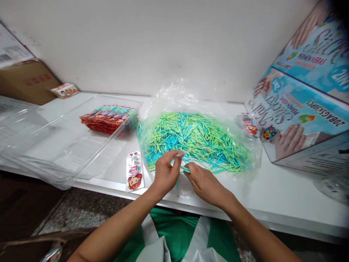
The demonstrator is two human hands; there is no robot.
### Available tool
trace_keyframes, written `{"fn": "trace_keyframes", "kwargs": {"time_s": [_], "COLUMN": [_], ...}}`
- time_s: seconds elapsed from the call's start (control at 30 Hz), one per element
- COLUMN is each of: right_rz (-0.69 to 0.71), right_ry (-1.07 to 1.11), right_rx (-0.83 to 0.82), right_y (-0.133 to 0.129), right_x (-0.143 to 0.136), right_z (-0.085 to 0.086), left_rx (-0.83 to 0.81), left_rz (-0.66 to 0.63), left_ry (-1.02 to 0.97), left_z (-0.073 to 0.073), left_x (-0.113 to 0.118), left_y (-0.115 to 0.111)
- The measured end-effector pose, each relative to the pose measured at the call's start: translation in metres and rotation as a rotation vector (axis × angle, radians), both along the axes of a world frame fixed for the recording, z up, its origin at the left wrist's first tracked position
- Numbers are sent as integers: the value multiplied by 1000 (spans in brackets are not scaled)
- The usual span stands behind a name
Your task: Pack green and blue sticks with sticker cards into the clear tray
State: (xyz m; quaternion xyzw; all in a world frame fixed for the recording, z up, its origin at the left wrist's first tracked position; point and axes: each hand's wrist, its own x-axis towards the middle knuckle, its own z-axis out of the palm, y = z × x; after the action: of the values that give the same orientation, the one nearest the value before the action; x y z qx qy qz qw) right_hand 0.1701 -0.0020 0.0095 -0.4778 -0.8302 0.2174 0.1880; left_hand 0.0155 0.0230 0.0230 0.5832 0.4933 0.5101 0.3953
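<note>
A heap of thin green and blue sticks [188, 134] lies on a clear plastic bag [174, 94] spread over the white table. At the heap's near edge, my left hand [167, 171] is closed, thumb against fingers, with a blue stick end showing below it. Close beside it, my right hand [204, 183] pinches a few green and blue sticks that reach across to the left fingers. How many sticks each hand holds is hidden. To the left of my hands lies a printed packet [135, 173] with a cartoon girl on it.
Red printed packets [109, 118] are stacked in a clear plastic tray [89, 156] on the left. Large blue boxes [305, 116] stand at the right, with another packet [249, 125] beside them. A brown carton [27, 82] and a small box [64, 91] sit at the far left.
</note>
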Motion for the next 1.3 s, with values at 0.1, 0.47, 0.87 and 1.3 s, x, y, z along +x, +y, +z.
{"fn": "trace_keyframes", "kwargs": {"time_s": [0.1, 0.47, 0.87, 1.3], "right_rz": [-7, -20, -39, 90], "right_ry": [-11, 184, 102, 18], "right_rx": [13, -140, -66, -114], "right_y": [3, 16, 24, 24], "right_x": [2, 20, 12, 24], "right_z": [2, 12, 13, 42], "left_rx": [-58, -559, -513, -467], "left_rz": [-65, -165, -406, -300], "left_ry": [-5, -509, -385, -285], "left_z": [-3, -12, -10, -18], "left_x": [2, -12, -11, -19], "left_y": [3, 5, 0, 1]}}
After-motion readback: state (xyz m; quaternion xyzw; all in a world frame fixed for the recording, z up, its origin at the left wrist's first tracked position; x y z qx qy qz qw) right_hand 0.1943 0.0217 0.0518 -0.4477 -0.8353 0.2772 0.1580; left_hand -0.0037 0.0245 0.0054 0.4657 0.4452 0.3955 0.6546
